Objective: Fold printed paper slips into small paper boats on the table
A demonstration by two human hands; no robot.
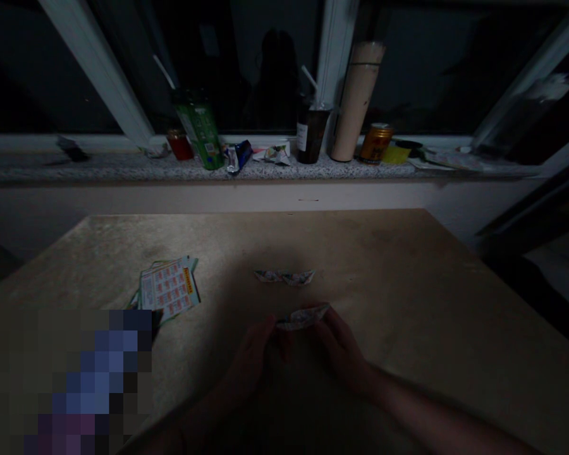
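Between my two hands is a small folded paper boat, printed and pointed at its ends. My left hand closes on its left end, fingertips against the paper. At the other end, my right hand grips it with the fingers partly hidden behind and below it. Just beyond, a second folded paper piece lies on the table, its shape like two little boats joined end to end. Dim light and shadow hide the finer folds and some fingers.
A stack of printed sheets lies on the table at left, beside a pixelated area. On the window sill stand a green bottle, a dark cup with a straw, a tall flask and a gold can.
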